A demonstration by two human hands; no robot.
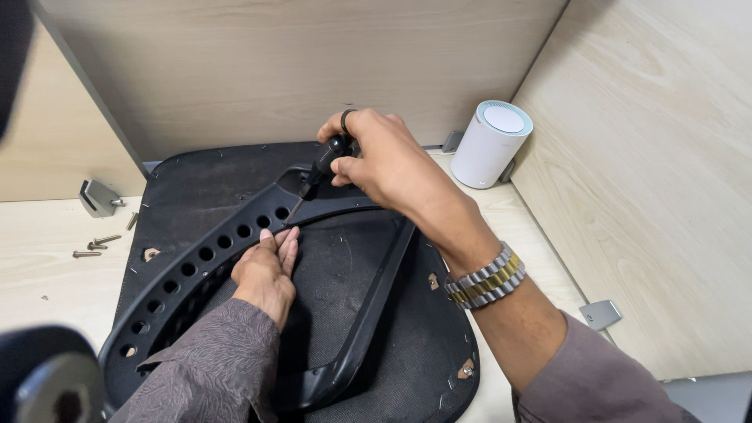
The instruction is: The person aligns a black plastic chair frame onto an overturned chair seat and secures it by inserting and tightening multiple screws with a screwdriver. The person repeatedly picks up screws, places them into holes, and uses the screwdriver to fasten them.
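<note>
The black-handled screwdriver (317, 174) stands tilted over the black plastic curved chair bracket with its row of round holes (205, 254); its long axis slopes from the handle, up and away from the person, down to a thin metal tip that meets the bracket near the top of the bracket's bend; the right hand (384, 160) is closed round the handle, fingers curled and thumb clamped, a dark ring on one finger and a silver-and-gold metal watch (486, 276) at the wrist; this hand is the one on the tool, reaching in from the bracket's right; the left hand (266, 270) lies flat on the bracket just below the tip, fingers straight and pressed together, gripping nothing; the bracket rests on a black fabric seat base (360, 266) turned underside up; left of the bracket, loose metal screws (95, 244) lie on the pale wooden desk (47, 266); beyond the bracket, to the right, stands a white cylindrical device (492, 144).
</note>
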